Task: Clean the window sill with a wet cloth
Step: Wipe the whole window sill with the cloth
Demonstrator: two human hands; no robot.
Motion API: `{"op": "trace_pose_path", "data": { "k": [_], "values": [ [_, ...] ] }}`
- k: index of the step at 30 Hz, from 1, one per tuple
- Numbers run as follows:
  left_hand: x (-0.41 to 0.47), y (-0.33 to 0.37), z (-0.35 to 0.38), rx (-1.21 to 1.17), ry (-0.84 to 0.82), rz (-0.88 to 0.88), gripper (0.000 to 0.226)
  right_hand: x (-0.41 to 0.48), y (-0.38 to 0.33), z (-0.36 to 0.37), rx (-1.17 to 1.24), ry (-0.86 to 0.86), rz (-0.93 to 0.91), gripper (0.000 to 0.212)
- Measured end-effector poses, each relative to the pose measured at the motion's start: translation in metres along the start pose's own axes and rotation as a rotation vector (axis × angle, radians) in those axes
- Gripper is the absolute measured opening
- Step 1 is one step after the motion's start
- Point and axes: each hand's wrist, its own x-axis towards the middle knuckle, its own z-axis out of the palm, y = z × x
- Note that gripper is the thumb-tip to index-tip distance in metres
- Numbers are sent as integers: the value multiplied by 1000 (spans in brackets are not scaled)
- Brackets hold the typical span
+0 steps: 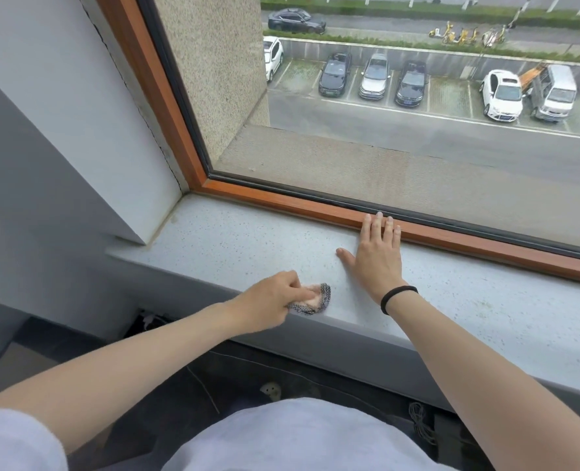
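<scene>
On sill (241,239): right hand (377,254); left hand (271,297) grips one cloth (320,297), seemingly bunched.

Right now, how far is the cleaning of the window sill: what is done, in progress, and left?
Done: no wiped patch shows plainly. In hand: the left hand holds the cloth on the sill near its front edge; the right hand rests flat on it. Left: the yellowish stain in the left corner, and probably most of the sill.
</scene>
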Motion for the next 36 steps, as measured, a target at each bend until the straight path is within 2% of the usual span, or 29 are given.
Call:
{"op": "trace_pose_path", "data": {
  "k": [2,5,7,9,11,14,17,20,22,24,25,26,32,34,36],
  "values": [
    [-4,-11,-9,42,45,-72,56,-1,3,1,0,4,-2,89],
    [10,-25,-19,100,246,-370,53,0,6,0,-8,-10,2,89],
    [21,-5,-12,177,285,-457,44,2,7,0,-5,-4,5,89],
    [29,28,6,178,316,-450,40,3,8,-1,0,4,0,89],
    [29,56,24,186,301,-364,42,3,7,0,20,6,3,90],
    [27,56,28,211,223,-227,44,5,6,-1,35,10,2,90],
    [28,22,3,218,222,-326,43,8,8,-3,30,7,-2,91],
    [36,2,-17,212,367,-523,35,11,10,-6,41,1,-3,91],
    [39,12,-13,203,337,-437,33,12,11,-8,31,5,-3,90],
    [38,26,2,240,204,-159,40,15,17,-9,25,7,-7,90],
    [36,25,4,258,154,-57,44,15,18,-9,23,7,-9,90],
    [41,20,0,259,133,-30,46,18,22,-10,24,4,-11,90],
    [94,-20,-44,210,264,-345,49,23,23,-10,19,-7,-13,89],
    [102,-8,-40,150,237,-302,49,23,23,-9,22,-7,-11,90],
    [97,-1,-29,166,153,-159,51,22,19,-10,24,-15,-12,90]
  ]
}}
